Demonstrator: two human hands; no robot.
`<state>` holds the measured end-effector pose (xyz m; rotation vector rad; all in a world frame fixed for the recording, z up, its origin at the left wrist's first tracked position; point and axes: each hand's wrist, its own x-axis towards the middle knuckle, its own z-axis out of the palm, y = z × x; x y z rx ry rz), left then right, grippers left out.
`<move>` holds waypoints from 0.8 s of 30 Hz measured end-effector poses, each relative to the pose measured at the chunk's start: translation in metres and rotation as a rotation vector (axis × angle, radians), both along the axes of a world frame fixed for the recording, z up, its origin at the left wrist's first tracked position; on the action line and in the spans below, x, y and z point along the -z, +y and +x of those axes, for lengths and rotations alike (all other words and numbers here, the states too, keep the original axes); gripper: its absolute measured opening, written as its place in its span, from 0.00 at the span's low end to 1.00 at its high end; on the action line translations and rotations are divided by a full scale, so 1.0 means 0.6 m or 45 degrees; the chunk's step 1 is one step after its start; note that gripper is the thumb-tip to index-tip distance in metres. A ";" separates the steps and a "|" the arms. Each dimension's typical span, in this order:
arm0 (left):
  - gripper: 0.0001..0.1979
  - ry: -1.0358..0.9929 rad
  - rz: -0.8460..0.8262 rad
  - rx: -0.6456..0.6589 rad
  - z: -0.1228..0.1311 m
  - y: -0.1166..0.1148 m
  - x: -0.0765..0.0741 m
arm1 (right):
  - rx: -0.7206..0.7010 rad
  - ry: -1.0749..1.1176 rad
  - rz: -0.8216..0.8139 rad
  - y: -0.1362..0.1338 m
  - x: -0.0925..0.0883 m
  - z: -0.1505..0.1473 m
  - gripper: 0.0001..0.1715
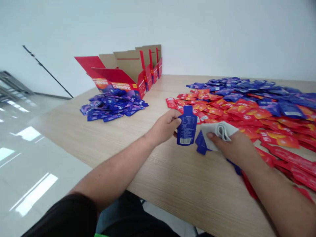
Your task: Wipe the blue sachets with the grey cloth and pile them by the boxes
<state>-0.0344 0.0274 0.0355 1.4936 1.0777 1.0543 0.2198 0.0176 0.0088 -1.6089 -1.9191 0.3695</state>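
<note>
**Blue pouch pinched, cloth pressed down**

Nearest, on the tabletop (172, 184), the left hand (163, 127) pinches a blue pouch (187, 126) by its edge. The right hand (233, 148) presses a folded white cloth (218, 134) onto a second blue pouch (201, 144). Beyond lie red and blue pouches (237, 108) at right, purple pouches (111, 105) and red cartons (123, 72) at upper left.

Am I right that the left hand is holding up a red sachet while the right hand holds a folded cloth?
Not red: the head view shows the left hand holding a blue sachet. The right hand does hold a folded cloth.

The blue sachet (187, 125) is made from glossy plastic film, the folded cloth (218, 133) is matt, and the tabletop (74, 138) is covered with smooth wood-grain laminate.
</note>
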 end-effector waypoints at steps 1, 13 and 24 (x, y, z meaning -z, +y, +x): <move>0.06 0.037 0.041 -0.044 -0.018 0.003 -0.007 | -0.015 -0.012 -0.004 -0.003 0.000 -0.004 0.16; 0.06 1.156 0.717 -0.762 -0.372 0.008 -0.112 | -0.003 -0.016 -0.076 -0.004 -0.002 -0.013 0.16; 0.20 1.245 0.539 -0.643 -0.532 0.041 -0.058 | -0.012 -0.068 -0.072 0.000 0.012 -0.003 0.18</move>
